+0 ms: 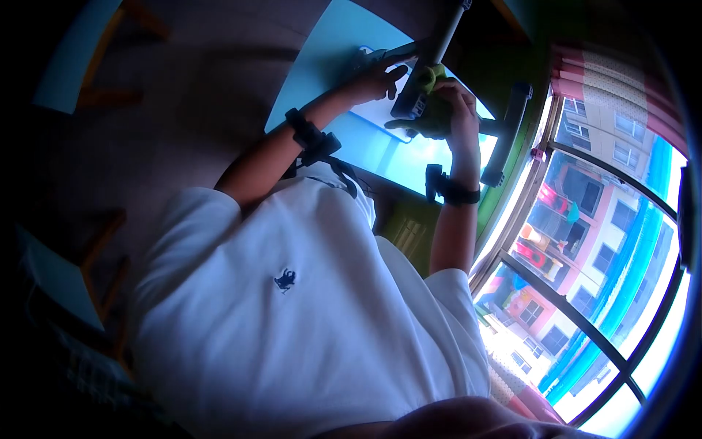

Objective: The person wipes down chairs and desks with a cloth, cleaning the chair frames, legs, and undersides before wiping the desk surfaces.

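My left hand (pixel 374 82) is beside a dark-ended light bar (pixel 447 36), its index finger stretched along it and the other fingers apart. My right hand (pixel 459 106) is bent round a yellow-green piece (pixel 430 76), which looks like soft cloth, against the same bar. Shadow hides part of its grip. A second dark bar (pixel 514 128) with capped ends lies to the right and seems to belong to the same frame. Below the hands is a light blue table (pixel 314 66), with a white-and-blue flat item (pixel 376 110) partly hidden on it.
Each wrist wears a black strap with a small device (pixel 314 139). To the right is a bright window (pixel 585 241) with dark frames and a pink curtain (pixel 621 88). More blue tabletops with wooden legs (pixel 95 66) stand on the dark floor at the left.
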`<action>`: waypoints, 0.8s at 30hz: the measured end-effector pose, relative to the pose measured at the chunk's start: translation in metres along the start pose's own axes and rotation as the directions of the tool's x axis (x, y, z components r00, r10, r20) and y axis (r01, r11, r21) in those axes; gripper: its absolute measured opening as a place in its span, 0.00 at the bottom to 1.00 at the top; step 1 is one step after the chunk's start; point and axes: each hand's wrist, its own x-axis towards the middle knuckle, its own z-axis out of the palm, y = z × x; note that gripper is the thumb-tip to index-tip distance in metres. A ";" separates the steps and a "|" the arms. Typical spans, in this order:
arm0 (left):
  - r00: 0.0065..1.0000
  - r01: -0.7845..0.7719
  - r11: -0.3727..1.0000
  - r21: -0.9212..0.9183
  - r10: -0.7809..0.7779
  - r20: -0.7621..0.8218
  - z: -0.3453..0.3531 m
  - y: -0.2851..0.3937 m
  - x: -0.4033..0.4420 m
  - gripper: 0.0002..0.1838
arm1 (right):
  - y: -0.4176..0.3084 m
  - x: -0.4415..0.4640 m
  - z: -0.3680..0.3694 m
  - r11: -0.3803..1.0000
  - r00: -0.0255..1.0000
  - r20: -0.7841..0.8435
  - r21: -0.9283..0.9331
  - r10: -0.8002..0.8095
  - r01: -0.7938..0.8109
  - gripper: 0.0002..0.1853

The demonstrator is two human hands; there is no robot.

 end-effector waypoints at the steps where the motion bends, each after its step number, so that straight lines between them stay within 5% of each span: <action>1: 0.967 0.013 0.950 0.312 0.068 -0.247 -0.004 -0.031 0.007 0.28 | 0.010 -0.003 -0.007 0.997 1.000 0.023 0.076 0.001 -0.002 0.13; 2: 0.873 0.101 0.808 0.580 0.208 -0.442 -0.010 -0.047 0.010 0.28 | 0.014 -0.006 -0.008 0.997 1.000 0.022 0.081 -0.007 0.005 0.13; 3: 0.873 0.099 0.805 0.585 0.212 -0.439 -0.014 -0.042 -0.001 0.28 | 0.016 -0.011 -0.007 0.945 0.998 -0.011 -0.321 -0.067 0.060 0.12; 4: 0.829 0.144 0.541 0.829 0.392 -0.400 -0.017 -0.028 -0.018 0.26 | 0.019 -0.017 -0.007 0.736 0.991 -0.023 -0.671 -0.135 0.085 0.11; 5: 0.788 0.211 0.208 0.955 0.543 -0.292 -0.022 -0.021 -0.029 0.25 | 0.026 -0.023 -0.002 0.599 0.979 -0.005 -0.791 -0.206 0.122 0.09; 6: 0.793 0.205 0.201 0.958 0.540 -0.283 -0.029 -0.024 -0.036 0.25 | 0.036 -0.028 0.000 0.651 0.979 -0.053 -0.753 -0.196 0.089 0.08; 8: 0.975 0.219 0.030 0.975 0.036 -0.220 -0.041 -0.032 -0.048 0.30 | 0.050 -0.038 0.007 0.702 0.984 -0.105 -0.712 -0.145 0.027 0.08; 9: 0.944 0.251 0.138 0.958 -0.255 -0.210 -0.046 -0.033 -0.047 0.39 | 0.053 -0.041 0.007 0.656 0.987 -0.077 -0.754 -0.139 0.033 0.09; 10: 0.943 0.241 0.123 0.963 -0.263 -0.203 -0.049 -0.035 -0.052 0.39 | 0.057 -0.042 0.009 0.669 0.986 -0.092 -0.743 -0.138 0.024 0.09; 12: 0.990 0.027 0.506 0.862 -0.134 0.048 -0.047 -0.034 -0.065 0.48 | 0.068 -0.044 0.016 0.967 0.990 -0.144 -0.250 0.007 -0.043 0.10; 13: 0.993 -0.116 0.460 0.880 0.057 0.101 -0.036 -0.024 -0.071 0.52 | 0.073 -0.044 0.019 1.000 0.998 -0.067 -0.015 0.007 -0.008 0.11; 14: 0.990 -0.140 0.442 0.886 0.043 0.135 -0.035 -0.028 -0.065 0.52 | 0.085 -0.041 0.025 0.995 0.999 -0.036 0.091 -0.028 0.032 0.12; 16: 0.964 -0.204 0.773 0.600 0.053 0.259 -0.025 -0.040 -0.059 0.49 | 0.083 -0.040 0.042 0.981 0.992 0.059 0.167 -0.108 0.097 0.13; 17: 0.989 -0.115 0.798 0.592 0.037 0.143 -0.018 -0.043 -0.054 0.31 | 0.088 -0.037 0.043 0.977 0.993 0.039 0.183 -0.114 0.106 0.13; 18: 0.987 -0.117 0.788 0.604 0.027 0.157 -0.018 -0.047 -0.050 0.31 | 0.091 -0.033 0.043 0.985 0.983 0.083 0.076 -0.164 0.158 0.16; 20: 0.967 0.229 0.949 0.216 -0.195 -0.165 -0.018 -0.058 -0.042 0.20 | 0.093 -0.032 0.036 0.976 0.969 0.123 -0.013 -0.215 0.218 0.21; 22: 0.954 0.145 0.986 0.077 -0.119 -0.276 -0.019 -0.071 -0.032 0.17 | 0.081 -0.035 0.024 0.947 0.989 -0.050 -0.297 -0.141 0.120 0.27; 24: 0.821 -0.032 0.996 0.082 0.073 -0.566 -0.025 -0.076 -0.018 0.16 | 0.090 -0.026 0.005 0.814 0.914 -0.177 -0.538 -0.364 0.220 0.27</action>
